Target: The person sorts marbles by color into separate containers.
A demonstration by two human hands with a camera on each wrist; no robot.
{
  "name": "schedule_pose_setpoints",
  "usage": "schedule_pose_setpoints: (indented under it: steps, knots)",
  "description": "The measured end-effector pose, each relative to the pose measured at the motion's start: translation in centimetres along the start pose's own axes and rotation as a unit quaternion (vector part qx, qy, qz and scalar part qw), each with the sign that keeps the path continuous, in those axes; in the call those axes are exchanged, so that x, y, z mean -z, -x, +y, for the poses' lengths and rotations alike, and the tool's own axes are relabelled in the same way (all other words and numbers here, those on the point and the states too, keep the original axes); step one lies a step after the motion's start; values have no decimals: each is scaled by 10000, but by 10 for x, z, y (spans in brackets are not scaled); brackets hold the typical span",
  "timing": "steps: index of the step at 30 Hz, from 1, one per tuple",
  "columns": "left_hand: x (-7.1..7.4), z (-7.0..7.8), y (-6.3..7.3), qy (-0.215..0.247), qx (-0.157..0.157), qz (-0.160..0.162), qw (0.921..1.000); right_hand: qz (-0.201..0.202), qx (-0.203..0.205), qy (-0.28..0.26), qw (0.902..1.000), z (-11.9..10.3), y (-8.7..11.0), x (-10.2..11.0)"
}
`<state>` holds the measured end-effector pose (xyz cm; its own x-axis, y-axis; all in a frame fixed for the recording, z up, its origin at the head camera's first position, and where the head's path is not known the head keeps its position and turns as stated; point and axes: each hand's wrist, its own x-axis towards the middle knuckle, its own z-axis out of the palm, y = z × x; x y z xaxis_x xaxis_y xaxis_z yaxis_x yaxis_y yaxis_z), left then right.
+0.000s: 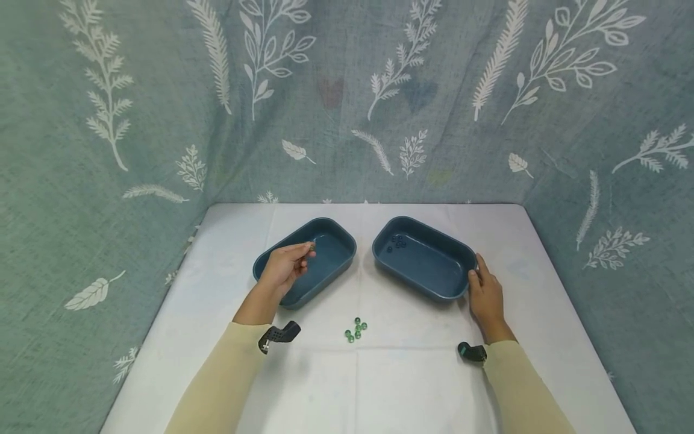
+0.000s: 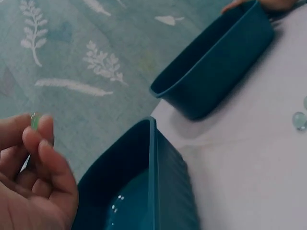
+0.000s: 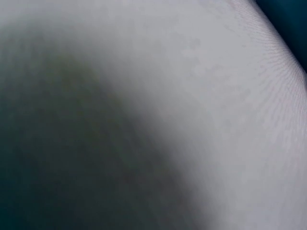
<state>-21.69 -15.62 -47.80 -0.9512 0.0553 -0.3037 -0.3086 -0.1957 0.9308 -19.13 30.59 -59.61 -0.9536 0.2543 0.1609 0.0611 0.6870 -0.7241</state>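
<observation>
My left hand (image 1: 284, 268) is over the left blue tray (image 1: 340, 265), pinching a green marble (image 1: 312, 246) between thumb and fingertips. The left wrist view shows the same marble (image 2: 35, 120) at the fingertips, above the tray's rim (image 2: 152, 125). Part of that tray is hidden behind the hand. My right hand (image 1: 487, 298) holds the right end of the other blue tray (image 1: 428, 265), thumb at the rim. Several dark marbles (image 1: 398, 242) lie at the far left end of this right tray.
Several green marbles (image 1: 357, 329) lie in a loose cluster on the white tabletop (image 1: 401, 380), in front of the gap between the trays. A patterned cloth (image 1: 347, 150) hangs behind and at both sides. The right wrist view is mostly blurred fabric and tabletop.
</observation>
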Motion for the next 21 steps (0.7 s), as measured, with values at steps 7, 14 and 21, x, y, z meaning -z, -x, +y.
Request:
schedule_pose_setpoints:
  steps: [7, 14, 21]
  knots:
    - [-5, 3, -23, 374, 197, 257, 9988, 92, 118, -68, 9999, 3, 0, -2]
    - [-6, 2, -46, 467, 484, 470, 9966, 83, 213, -134, 9996, 4, 0, -4]
    - [-7, -1, -65, 319, 745, 580, 9950, 85, 165, -144, 9997, 2, 0, -2]
